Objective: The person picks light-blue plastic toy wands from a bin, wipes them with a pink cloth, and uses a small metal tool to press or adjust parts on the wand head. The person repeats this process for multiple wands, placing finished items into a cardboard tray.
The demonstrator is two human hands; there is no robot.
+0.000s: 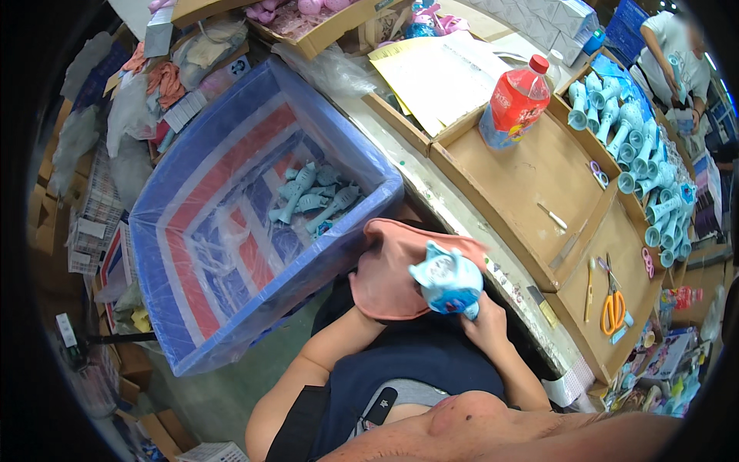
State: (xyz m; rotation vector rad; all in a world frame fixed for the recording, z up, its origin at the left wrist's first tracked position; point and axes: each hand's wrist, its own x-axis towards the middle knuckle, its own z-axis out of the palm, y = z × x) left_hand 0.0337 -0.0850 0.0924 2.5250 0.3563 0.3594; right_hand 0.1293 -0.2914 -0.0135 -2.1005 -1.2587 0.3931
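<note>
The right hand (486,322) is closed round the blue toy (448,279); pink cloth (389,269) hides the left hand's grip; steady support should help.

We log a light-blue toy figure (453,279): pointed projections, darker blue patch, tilted, partly blurred, right of the blue bin (366,158). We log a salmon-pink cloth (385,269): spread, edges curling, between bin and figure, partly behind the latter.
</note>
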